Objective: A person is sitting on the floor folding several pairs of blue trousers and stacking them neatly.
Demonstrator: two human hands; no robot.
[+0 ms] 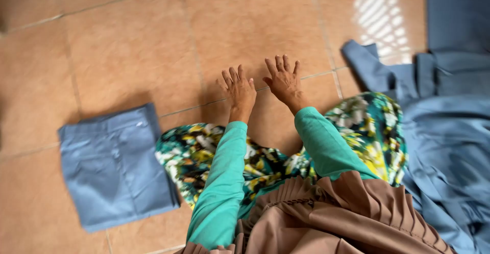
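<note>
**Open hands over a tiled floor**

Nearest, a pleated brown cloth (326, 218), cut off below. Beyond it, the left hand (239, 91) and right hand (284, 80) spread open, empty, over orange floor tiles (143, 45). A folded blue-grey garment (115, 167) lies left; loose blue fabric (444, 126) right, partly out of frame.

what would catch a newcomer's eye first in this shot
The two bare hands, left hand and right hand, reach out open-fingered over the orange tiled floor at centre, holding nothing. Just left lies a neatly folded blue garment, while a loose heap of blue cloth spreads along the right edge. A bright floral skirt shows below the green sleeves.
</note>
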